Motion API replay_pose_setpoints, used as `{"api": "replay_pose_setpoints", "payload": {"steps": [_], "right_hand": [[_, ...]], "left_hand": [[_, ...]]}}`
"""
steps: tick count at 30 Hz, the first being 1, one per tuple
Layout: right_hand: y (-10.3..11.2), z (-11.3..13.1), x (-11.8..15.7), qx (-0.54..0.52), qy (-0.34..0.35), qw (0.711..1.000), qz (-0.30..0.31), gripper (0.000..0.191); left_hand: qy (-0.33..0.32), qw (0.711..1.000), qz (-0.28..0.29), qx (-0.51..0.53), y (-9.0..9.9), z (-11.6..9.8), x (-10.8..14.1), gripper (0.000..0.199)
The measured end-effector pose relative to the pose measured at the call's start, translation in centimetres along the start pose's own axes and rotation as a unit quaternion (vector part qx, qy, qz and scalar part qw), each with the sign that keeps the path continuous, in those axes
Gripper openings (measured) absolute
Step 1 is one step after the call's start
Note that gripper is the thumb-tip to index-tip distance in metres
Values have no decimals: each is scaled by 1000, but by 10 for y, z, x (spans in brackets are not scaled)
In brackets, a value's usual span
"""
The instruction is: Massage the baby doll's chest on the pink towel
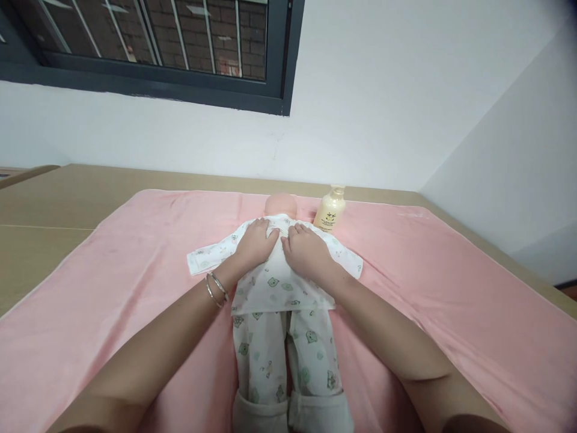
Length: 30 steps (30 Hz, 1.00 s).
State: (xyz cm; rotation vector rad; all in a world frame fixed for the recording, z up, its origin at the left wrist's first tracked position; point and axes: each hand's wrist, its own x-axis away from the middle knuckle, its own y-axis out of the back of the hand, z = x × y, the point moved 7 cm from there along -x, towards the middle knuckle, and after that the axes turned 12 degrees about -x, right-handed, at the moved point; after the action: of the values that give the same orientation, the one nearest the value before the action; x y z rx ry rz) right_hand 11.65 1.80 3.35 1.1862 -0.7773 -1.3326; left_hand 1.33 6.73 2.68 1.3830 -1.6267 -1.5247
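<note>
A doll lies on a pink cloth (pixel 180 337), its bald head (pixel 280 205) pointing away from me. It wears a white printed top (pixel 274 288) with both sleeves spread outward, and matching printed trousers (pixel 311 355) with turned-up cuffs. My left hand (pixel 256 243) rests on the upper left of the top, fingers closed together. On the upper right of the top lies my right hand (pixel 306 248), its fingers bent and together. Whether either hand pinches the fabric is too small to tell.
A pale yellow bottle (pixel 330 210) stands just right of the doll's head. The cloth covers a wooden table (pixel 54 198). Behind it are a white wall (pixel 360 120) and a dark-framed window (pixel 180 84) with bars.
</note>
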Motion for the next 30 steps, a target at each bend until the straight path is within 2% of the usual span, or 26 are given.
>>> {"api": "replay_pose_setpoints", "payload": {"steps": [4,7,13,16,20,23,26,30], "right_hand": [[-4,-21,-17,-71,-10,997,16,54],[-8,-29,-24,-82,-16,996,15,56],[-1,-4,-2,-1,-10,1000,1,53],[2,-2,-1,-13,-4,1000,6,49],[-2,-22,-19,-89,-17,996,9,50],[-9,-31,-26,-105,-38,994,2,56],[-12,-17,-15,-89,-50,994,-25,57],[-12,6,1,-81,-20,995,-44,56]], "left_hand": [[1,996,-20,-85,3,-15,14,44],[-9,993,-25,-111,5,-24,21,44],[3,1000,2,-12,2,0,2,39],[5,1000,-4,-8,1,2,0,43],[-2,996,-25,-88,-1,-17,16,47],[-15,995,-43,-93,-4,-25,22,48],[-4,998,-50,-28,-6,-11,12,44],[23,997,-51,52,-9,12,-5,42]]}}
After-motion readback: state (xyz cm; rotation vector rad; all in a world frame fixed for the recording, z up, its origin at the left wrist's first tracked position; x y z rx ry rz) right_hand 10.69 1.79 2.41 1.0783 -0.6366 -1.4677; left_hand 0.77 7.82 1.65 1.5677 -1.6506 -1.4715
